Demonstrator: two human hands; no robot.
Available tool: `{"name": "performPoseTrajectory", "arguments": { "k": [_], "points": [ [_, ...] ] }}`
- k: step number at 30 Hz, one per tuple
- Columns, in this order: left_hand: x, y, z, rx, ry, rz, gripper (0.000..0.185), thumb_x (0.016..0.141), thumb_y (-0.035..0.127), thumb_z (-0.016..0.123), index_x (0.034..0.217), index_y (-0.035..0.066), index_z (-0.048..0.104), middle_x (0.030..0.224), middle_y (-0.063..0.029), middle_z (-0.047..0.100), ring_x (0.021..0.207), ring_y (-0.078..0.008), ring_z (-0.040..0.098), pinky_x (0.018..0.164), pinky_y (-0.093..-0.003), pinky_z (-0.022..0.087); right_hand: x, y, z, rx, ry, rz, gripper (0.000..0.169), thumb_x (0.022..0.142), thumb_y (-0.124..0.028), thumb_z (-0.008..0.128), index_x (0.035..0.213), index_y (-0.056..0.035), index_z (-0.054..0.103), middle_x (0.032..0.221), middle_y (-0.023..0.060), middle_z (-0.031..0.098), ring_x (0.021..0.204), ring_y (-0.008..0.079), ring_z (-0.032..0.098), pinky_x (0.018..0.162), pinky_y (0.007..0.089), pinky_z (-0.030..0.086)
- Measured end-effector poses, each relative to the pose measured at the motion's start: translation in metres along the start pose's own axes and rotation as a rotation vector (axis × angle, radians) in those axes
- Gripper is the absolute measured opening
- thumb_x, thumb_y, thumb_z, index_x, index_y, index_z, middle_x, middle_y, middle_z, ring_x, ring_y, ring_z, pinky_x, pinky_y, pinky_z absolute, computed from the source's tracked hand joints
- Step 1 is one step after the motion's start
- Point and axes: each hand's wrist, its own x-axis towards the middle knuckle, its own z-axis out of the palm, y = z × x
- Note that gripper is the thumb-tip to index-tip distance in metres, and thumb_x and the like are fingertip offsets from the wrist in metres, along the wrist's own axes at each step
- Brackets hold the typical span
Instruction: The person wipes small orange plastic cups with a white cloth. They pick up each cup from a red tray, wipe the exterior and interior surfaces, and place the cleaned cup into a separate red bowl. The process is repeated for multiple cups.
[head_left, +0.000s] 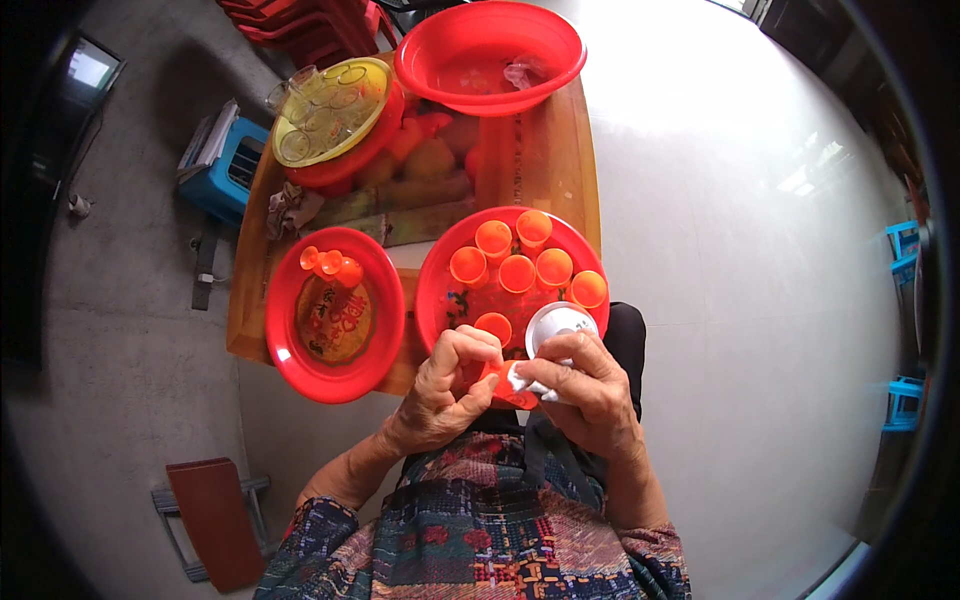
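My left hand (452, 390) pinches the edge of a small orange plastic cup (516, 384) at the front of the round red tray (435, 300). My right hand (589, 386) presses a crumpled white cloth or tissue (531, 381) against that cup. Just beyond my right hand a white bowl (559, 326) rests on the tray. Several orange cups (517, 274) stand mouth up on the tray, and one more (493, 328) stands close to my left fingers. A second red tray (277, 330) to the left holds small orange pieces (331, 262) near its far side.
A yellow basin (281, 142) of clear glasses sits at the wooden table's (574, 165) far left, with a large red basin (491, 103) at its far edge. A crumpled cloth (292, 210) lies behind the left tray. Blue stool (240, 157) left; folding stool (217, 517) on the floor.
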Motion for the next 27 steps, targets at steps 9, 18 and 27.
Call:
{"name": "performPoseTrajectory", "arguments": {
  "k": [9, 18, 27],
  "points": [
    [0.003, -0.003, -0.002, 0.048, -0.023, 0.039, 0.032, 0.087, -0.012, 0.053, 0.113, 0.004, 0.045, 0.11, -0.0101, 0.046, 0.098, -0.0125, 0.05, 0.089, -0.0256, 0.043, -0.002, -0.007, 0.002, -0.134, -0.023, -0.115, 0.034, 0.066, -0.003, 0.071, 0.098, -0.0078, 0.066, 0.095, 0.0055, 0.058, 0.082, 0.0262, 0.058, 0.069, 0.0368, 0.052],
    [0.003, 0.007, -0.007, -0.057, -0.148, 0.003, 0.031, 0.084, -0.012, 0.057, 0.11, 0.005, 0.051, 0.113, -0.0092, 0.042, 0.099, -0.0114, 0.05, 0.089, -0.026, 0.044, 0.005, 0.006, -0.001, 0.157, -0.144, -0.008, 0.027, 0.068, -0.001, 0.07, 0.094, -0.0068, 0.066, 0.093, 0.0069, 0.058, 0.083, 0.0266, 0.059, 0.072, 0.0385, 0.05],
    [0.004, 0.009, -0.007, -0.342, -0.061, -0.071, 0.026, 0.086, 0.0, 0.064, 0.108, 0.008, 0.051, 0.116, -0.0112, 0.044, 0.096, -0.0125, 0.054, 0.09, -0.0292, 0.046, 0.002, 0.015, 0.0, 0.583, -0.211, 0.237, 0.017, 0.082, -0.006, 0.054, 0.095, 0.0026, 0.061, 0.093, 0.0117, 0.06, 0.081, 0.0269, 0.06, 0.07, 0.0361, 0.046]
  ]
}}
